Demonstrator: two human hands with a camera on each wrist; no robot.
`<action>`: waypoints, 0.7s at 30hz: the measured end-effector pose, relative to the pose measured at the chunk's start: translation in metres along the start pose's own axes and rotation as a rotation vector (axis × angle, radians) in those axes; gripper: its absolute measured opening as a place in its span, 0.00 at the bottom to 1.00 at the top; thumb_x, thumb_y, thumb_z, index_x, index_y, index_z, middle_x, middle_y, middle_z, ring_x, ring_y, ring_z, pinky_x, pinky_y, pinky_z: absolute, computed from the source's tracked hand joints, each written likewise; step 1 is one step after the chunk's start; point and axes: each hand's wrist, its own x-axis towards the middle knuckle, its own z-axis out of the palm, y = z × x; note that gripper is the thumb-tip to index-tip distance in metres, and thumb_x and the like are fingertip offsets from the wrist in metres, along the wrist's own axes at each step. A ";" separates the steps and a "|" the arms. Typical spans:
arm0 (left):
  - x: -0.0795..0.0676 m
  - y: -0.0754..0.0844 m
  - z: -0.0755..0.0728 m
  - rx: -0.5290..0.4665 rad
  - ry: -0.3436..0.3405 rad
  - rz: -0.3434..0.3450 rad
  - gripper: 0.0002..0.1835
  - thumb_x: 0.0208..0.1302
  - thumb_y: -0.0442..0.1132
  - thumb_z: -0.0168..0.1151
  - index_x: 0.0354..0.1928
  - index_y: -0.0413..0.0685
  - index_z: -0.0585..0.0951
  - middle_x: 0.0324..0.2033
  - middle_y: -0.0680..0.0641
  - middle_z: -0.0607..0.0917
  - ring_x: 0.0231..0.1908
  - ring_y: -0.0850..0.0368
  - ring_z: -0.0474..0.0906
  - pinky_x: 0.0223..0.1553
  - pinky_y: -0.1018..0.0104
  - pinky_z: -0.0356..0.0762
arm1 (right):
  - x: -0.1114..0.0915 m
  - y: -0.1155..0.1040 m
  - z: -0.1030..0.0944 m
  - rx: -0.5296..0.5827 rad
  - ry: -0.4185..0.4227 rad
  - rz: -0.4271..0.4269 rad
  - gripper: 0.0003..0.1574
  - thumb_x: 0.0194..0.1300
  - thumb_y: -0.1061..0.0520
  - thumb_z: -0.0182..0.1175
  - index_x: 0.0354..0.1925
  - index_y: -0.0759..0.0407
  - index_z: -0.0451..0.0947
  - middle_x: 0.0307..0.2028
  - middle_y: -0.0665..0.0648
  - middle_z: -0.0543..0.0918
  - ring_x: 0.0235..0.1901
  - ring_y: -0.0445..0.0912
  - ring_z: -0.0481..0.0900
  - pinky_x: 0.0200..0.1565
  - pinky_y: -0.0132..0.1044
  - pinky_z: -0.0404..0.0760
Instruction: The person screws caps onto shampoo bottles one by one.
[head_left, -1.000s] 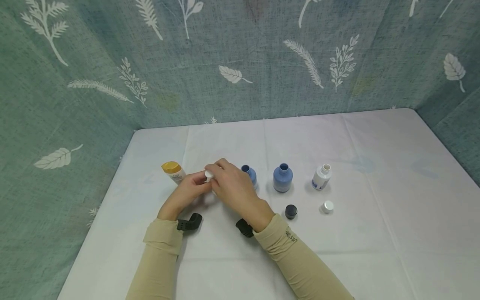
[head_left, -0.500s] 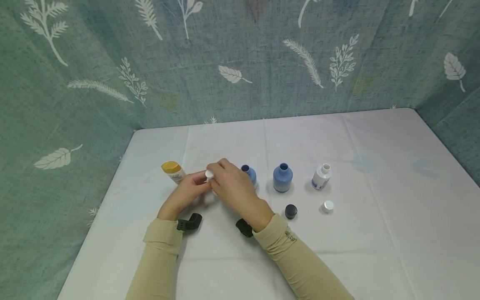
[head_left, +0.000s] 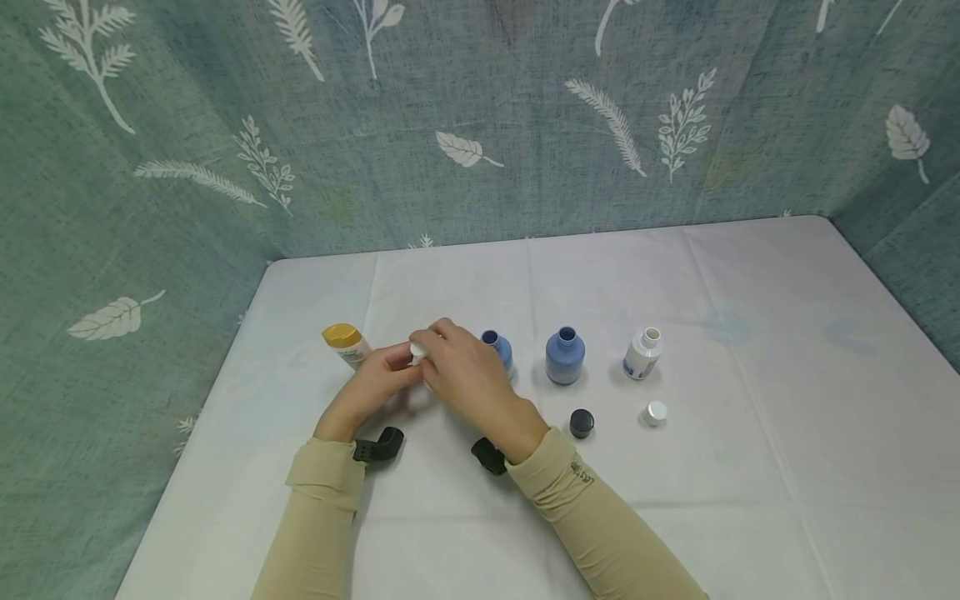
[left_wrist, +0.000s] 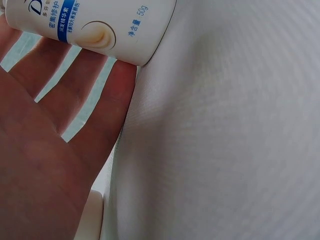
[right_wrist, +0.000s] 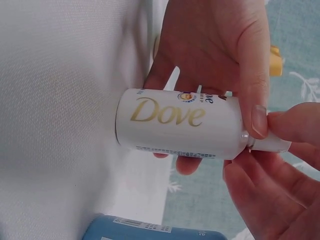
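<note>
A small white Dove bottle [right_wrist: 167,120] stands upright with its base right at the tablecloth. My left hand [head_left: 372,386] is wrapped round its body; in the left wrist view several fingers lie behind the bottle [left_wrist: 95,25]. The white cap [right_wrist: 272,144] sits at the bottle's neck, where my right hand [head_left: 476,377] pinches it between thumb and fingers. From the head view the hands hide most of the bottle, leaving the cap [head_left: 417,351] showing between them. Just right of my right hand is an uncapped blue bottle [head_left: 499,350], partly covered by it.
A white bottle with a yellow cap [head_left: 342,336] stands behind my left hand. Farther right are another uncapped blue bottle [head_left: 565,357] and an uncapped white bottle [head_left: 642,353]. A black cap [head_left: 581,423] and a white cap [head_left: 655,413] lie in front of them on the white tablecloth [head_left: 750,517].
The right fingers shift slightly round the cap, showing a little more of it half a second ago. The left hand and the other bottles keep their places.
</note>
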 end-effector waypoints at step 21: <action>-0.009 0.026 0.004 0.005 0.007 -0.022 0.20 0.60 0.42 0.58 0.54 0.46 0.74 0.54 0.48 0.74 0.54 0.55 0.64 0.54 0.55 0.59 | 0.001 -0.001 0.000 -0.024 0.007 -0.001 0.17 0.57 0.58 0.56 0.47 0.49 0.75 0.40 0.47 0.76 0.34 0.38 0.72 0.26 0.28 0.70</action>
